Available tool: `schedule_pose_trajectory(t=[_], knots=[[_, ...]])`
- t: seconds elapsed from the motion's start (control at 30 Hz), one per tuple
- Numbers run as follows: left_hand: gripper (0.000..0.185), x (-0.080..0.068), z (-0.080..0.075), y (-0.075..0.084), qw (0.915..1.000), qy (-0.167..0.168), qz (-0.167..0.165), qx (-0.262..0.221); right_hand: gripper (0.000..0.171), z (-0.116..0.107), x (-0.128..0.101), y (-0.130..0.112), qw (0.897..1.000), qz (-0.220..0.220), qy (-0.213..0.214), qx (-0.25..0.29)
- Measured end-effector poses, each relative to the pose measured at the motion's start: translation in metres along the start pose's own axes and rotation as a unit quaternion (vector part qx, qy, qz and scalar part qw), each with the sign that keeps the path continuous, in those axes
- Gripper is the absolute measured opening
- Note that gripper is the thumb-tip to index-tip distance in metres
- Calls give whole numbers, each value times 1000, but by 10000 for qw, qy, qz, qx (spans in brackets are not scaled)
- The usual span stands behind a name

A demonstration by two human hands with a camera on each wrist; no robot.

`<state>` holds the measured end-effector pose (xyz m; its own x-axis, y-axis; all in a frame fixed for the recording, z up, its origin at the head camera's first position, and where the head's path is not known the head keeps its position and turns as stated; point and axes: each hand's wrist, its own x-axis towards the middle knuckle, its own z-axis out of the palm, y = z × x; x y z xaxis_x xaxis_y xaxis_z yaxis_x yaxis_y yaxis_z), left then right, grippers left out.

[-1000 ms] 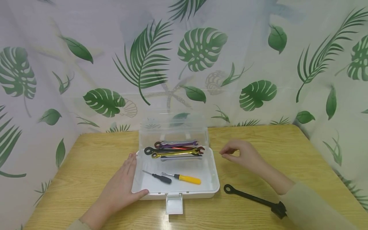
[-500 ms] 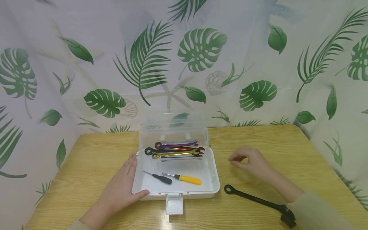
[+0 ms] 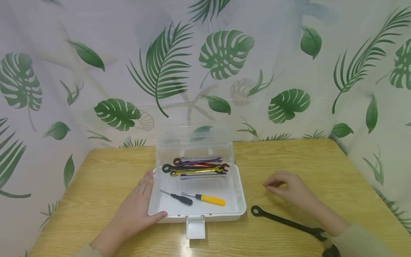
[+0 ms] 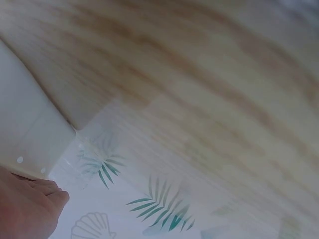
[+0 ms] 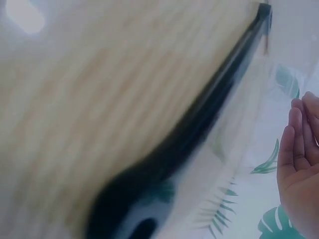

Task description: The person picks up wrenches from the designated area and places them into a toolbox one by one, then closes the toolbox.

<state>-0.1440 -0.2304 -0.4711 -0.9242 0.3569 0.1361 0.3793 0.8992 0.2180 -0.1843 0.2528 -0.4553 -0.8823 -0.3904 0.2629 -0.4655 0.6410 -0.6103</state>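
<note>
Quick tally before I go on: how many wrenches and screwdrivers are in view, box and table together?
Wrenches in the box: 5, stacked, so roughly
Wrenches on the table: 1, black
Screwdrivers in the box: 2, one black-handled, one yellow-handled
Total: 8 tools

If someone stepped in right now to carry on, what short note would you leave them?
Left hand: flat against the left side of the white toolbox, steadying it. Right hand: holds nothing, loosely curled over the table, just above the black wrench.
Done: several coloured wrenches and two screwdrivers lie in the open box.
Left: the black wrench lies outside on the table; the lid stands open.
</note>
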Motion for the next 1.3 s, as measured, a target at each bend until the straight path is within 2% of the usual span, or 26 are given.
schedule_pose_trajectory(t=[0.37,0.57,0.83,1.07,1.3], knots=[[118,0,-1,0,10000,24,-6,-24,15,3,-15,10,9998,-147,113,27],[119,1,0,-1,10000,-57,-46,-2,16,2,-22,12,10000,57,15,-8],[118,0,-1,0,10000,-12,-27,36,16,1,-31,15,9997,201,-101,67],[119,1,0,-1,10000,1,-34,46,13,2,-38,18,9982,496,-287,152],[119,1,1,-1,10000,5,-38,38,18,7,-48,20,9976,562,-319,240]])
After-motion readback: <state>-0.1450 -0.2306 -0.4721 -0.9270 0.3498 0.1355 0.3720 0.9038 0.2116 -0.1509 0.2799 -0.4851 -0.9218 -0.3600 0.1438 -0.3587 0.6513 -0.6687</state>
